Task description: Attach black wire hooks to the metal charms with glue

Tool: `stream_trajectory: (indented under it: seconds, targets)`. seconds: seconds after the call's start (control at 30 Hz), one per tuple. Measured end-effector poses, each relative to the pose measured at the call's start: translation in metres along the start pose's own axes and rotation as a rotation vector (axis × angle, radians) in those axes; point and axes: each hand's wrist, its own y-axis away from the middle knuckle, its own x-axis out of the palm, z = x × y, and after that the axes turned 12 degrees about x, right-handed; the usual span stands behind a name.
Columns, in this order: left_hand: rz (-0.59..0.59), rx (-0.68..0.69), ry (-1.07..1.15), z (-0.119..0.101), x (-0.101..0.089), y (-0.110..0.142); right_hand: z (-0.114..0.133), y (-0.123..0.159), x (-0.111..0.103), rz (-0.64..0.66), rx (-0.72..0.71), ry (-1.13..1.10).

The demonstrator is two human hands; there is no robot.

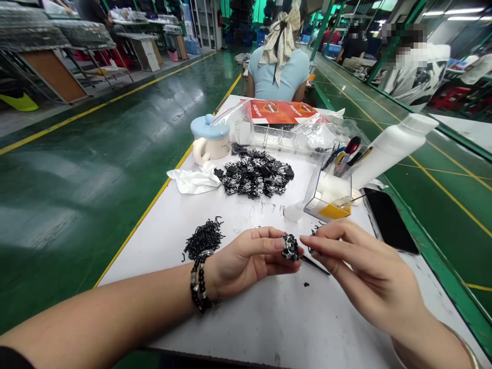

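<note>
Between the thumb and fingers of my left hand (249, 259) is a small black-and-silver part (290, 247), held above the white table (246, 318). My right hand (369, 266) is just to its right, thumb and fingers pinched close together; whether something tiny sits in that pinch is hidden. A thin dark tool like tweezers (315, 265) lies below the fingertips. Left of my left hand is a pile of small black curved pieces (203, 238). Farther back spreads a heap of similar black-and-silver parts (255, 174). One tiny black bit (306, 284) lies near the hands.
A lidded mug (211, 141) and crumpled tissue (194, 180) stand at the back left. On the right are a clear tool holder (326, 197), a white bottle (392, 148) and a phone (390, 220). A compartment box (272, 138) lies behind the heap. A person (279, 66) sits beyond.
</note>
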Motion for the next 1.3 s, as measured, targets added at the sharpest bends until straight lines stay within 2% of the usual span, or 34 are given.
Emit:
stream_trajectory:
  seconds: [0.17,0.3,0.53,0.63,0.77,0.9,0.97,1.1,1.3]
  targets:
    - [-0.065,0.019,-0.011,0.001,0.002,-0.001,-0.001,0.005,0.003,0.040,0.000,-0.006]
    - [-0.099,0.027,-0.034,0.002,0.003,-0.003,-0.001,0.005,0.003,0.016,0.010,-0.021]
    - [-0.103,0.025,-0.041,0.002,0.004,-0.002,-0.005,0.003,0.004,-0.081,0.206,-0.173]
    - [-0.098,0.020,-0.047,0.002,0.003,-0.003,-0.006,0.005,0.008,-0.088,0.233,-0.185]
    - [-0.096,0.011,-0.031,0.002,0.003,-0.003,-0.005,0.006,0.011,-0.104,0.130,-0.109]
    - [-0.098,0.002,-0.012,0.002,0.003,-0.002,-0.004,0.004,0.013,-0.241,-0.075,0.052]
    - [-0.098,0.001,-0.007,0.003,0.004,-0.002,-0.004,0.004,0.017,-0.315,-0.113,0.066]
    - [-0.078,-0.002,0.010,0.004,0.003,-0.002,-0.003,0.006,0.029,-0.408,-0.016,-0.086]
    - [-0.057,-0.009,0.018,0.005,0.003,-0.002,-0.003,0.005,0.044,-0.357,0.133,-0.281]
